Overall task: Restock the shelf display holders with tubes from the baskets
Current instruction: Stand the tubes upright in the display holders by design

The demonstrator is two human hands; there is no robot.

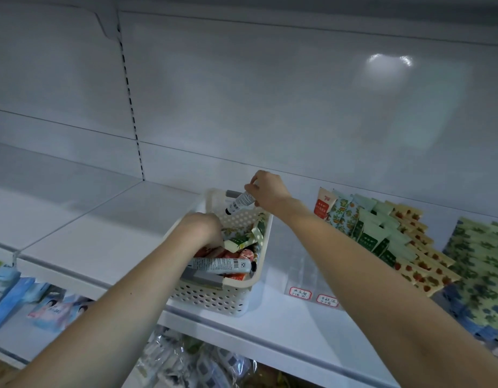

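White tube point(240, 203), dark cap at its lower left end, tilted, held above the far end of the basket point(214, 299). Print on it is too small to read. Right grip point(266, 190) pinches the tube's upper end between thumb and fingertips.

The basket is cream perforated plastic with grey handles and stands on the white shelf point(102, 219). Contents: a grey-white tube point(222, 265) lying crosswise on top with a barcode and a recycling mark facing up; under and behind it, cream-and-green tubes and orange-red ones in a loose heap. Left grip point(204, 228) is down among these tubes, fingers curled and hidden — cannot tell whether it has hold of one.

Right of the basket are clear display holders point(301, 273) with two red-bordered handwritten labels point(300, 292) on the front edge; the characters are not legible. Further right are rows of stocked tubes: one orange-and-white point(325, 204), then blue with orange fruit point(341, 212), green point(374, 233), yellow with strawberries point(421, 264) and a green-and-blue floral block point(477, 259).

Below the shelf at left hang blue packets point(7, 292).
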